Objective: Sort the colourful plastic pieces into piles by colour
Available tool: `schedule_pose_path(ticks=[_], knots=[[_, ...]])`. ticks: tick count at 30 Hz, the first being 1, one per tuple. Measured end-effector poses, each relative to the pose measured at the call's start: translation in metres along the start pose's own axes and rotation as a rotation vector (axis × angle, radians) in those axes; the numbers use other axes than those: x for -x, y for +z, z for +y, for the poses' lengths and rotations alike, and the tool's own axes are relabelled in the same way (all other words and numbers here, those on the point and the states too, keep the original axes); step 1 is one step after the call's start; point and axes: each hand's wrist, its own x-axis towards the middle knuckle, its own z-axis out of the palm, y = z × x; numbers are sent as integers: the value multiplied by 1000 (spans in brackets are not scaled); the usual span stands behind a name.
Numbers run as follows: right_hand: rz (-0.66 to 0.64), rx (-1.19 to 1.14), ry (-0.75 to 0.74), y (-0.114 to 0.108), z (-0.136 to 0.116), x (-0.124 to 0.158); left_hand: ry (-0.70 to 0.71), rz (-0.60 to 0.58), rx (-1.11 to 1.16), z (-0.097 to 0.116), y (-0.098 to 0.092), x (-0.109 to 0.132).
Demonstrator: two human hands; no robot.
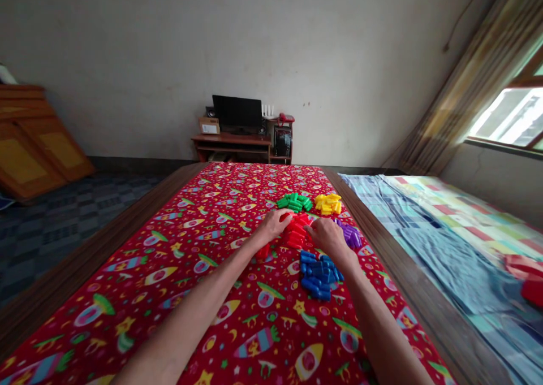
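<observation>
Forearms over counter cloth: left hand and right hand cupped about red blocks mid-counter, seemingly gathering, actual grip untellable, lifting needing closed fingers; blue blocks nearer, purple blocks rightward, green blocks, yellow blocks beyond.

No writing, label, brand or number is legible in this view.

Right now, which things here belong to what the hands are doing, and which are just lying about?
In hand: left hand and right hand, both on the red blocks; green blocks, yellow blocks, purple blocks and blue blocks piled beside them, on the patterned tablecloth.
Lying about: monitor on the desk, wooden cabinet, bedcover, curtain.
</observation>
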Motion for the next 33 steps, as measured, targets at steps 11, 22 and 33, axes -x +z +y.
schedule_pose_path(ticks=[11, 22, 33], knots=[[92, -140, -24, -13, 19, -6, 8, -14, 17, -9, 27, 0], [-89, -8, -170, -3, 1, -5, 94, -117, -243, -34, -23, 69], [-96, 113, -216, 6, -16, 4, 127, -81, -191, -28, 0, 73]])
